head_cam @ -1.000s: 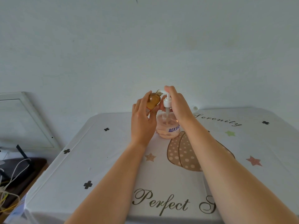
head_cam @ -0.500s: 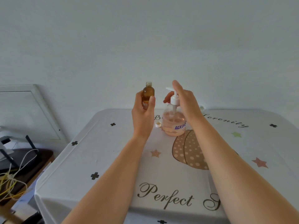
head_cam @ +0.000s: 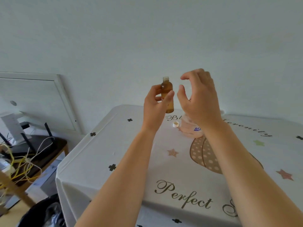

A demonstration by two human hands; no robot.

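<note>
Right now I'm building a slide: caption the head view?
Left hand holds an uncapped amber bottle upright; right hand hovers beside it.

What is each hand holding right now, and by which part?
The left hand grips the small amber bottle around its body, below the uncapped neck. The right hand holds nothing; its fingers hover loosely curled beside the bottle.

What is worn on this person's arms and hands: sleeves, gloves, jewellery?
Nothing visible. The left forearm and right forearm are bare to the frame edge, no sleeve showing. The left hand and right hand carry no glove, ring, watch or band.
</note>
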